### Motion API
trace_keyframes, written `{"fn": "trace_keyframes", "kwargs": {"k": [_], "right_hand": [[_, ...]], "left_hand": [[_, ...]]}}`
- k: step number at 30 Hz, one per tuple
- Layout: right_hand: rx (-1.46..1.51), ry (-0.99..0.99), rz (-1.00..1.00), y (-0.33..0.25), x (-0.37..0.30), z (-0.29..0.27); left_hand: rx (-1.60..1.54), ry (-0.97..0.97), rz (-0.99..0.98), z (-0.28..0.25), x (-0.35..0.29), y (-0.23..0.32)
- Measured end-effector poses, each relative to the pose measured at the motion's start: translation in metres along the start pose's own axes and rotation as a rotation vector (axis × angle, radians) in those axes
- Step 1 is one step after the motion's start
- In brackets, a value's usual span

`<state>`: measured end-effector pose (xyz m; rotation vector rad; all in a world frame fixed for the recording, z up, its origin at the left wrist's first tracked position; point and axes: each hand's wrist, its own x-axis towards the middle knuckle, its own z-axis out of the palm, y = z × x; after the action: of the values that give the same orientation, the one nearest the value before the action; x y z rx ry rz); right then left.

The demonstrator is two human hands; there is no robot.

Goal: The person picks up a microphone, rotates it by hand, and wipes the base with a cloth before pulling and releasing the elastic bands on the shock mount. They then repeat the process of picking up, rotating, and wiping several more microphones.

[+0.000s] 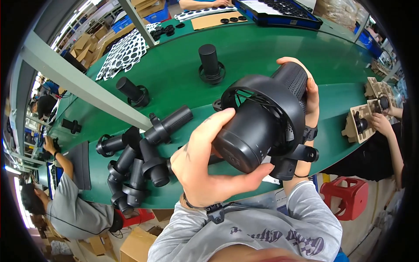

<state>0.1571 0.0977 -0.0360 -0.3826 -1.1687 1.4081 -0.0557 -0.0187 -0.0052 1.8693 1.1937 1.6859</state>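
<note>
Close in front of me I hold a large black microphone with a shock mount ring around its body. It is tilted, its smooth rounded end toward me and its perforated grille pointing away to the right. My left hand grips the smooth end, thumb and fingers spread around it. My right hand wraps the grille end from the far side. A black mounting bracket juts from the lower side of the ring. Just left of my left hand lies a pile of similar black microphones.
On the green table, a microphone stands upright and another leans. A grey post crosses the left side. At right, a person's hand touches a cardboard tray. A red stool stands below.
</note>
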Motion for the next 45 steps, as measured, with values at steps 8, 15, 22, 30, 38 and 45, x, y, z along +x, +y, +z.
{"fn": "trace_keyframes", "kwargs": {"k": [8,15,22,30,38,45], "right_hand": [[0.027,-0.01,-0.025,0.001,-0.001,-0.001],[0.021,-0.008,-0.039,0.004,-0.002,-0.008],[0.257,0.149,-0.104,0.004,-0.014,0.022],[0.221,0.063,-0.109,0.003,-0.012,0.015],[0.262,0.051,0.005,0.0,-0.015,0.019],[0.261,-0.178,-0.129,0.026,-0.001,-0.001]], "left_hand": [[0.131,-0.133,0.223,-0.005,0.004,0.011],[0.217,-0.129,0.282,0.001,-0.001,0.013],[0.276,-0.18,0.305,0.002,-0.004,0.018],[0.272,-0.044,0.511,0.007,0.0,0.011],[0.297,-0.01,0.863,0.008,0.009,-0.001],[0.216,0.202,0.996,0.03,0.009,-0.005]]}}
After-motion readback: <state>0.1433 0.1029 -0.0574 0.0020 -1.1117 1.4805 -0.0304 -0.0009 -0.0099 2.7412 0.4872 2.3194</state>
